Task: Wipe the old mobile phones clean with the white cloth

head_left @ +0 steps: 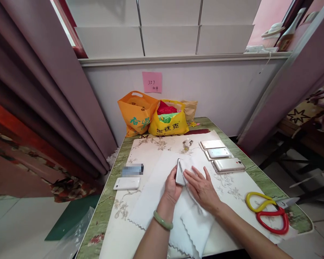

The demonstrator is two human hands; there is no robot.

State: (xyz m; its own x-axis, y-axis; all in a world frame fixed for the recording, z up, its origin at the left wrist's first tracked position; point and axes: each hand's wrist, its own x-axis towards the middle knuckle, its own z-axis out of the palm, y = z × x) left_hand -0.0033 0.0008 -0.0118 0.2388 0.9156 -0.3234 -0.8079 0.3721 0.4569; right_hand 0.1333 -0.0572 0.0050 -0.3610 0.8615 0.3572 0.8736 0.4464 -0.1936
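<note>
My left hand (173, 185), below a green bangle, grips a silver smartphone (179, 172) by its left edge, over the middle of the table. Against the phone's right side lies a white cloth (188, 163). My right hand (202, 189) rests flat on that cloth with its fingers stretched and the thumb spread. Beneath both hands, more white cloth (151, 201) with zigzag-cut edges covers the tabletop. Part of the phone is hidden by the cloth and the fingers.
Several phones (229, 164) lie at the right, and a white phone (127, 183) at the left. Scissors (270, 210) with yellow and red handles sit near the right edge. An orange bag (137, 113) and a yellow bag (169, 124) stand at the back, behind a small ornament (188, 144).
</note>
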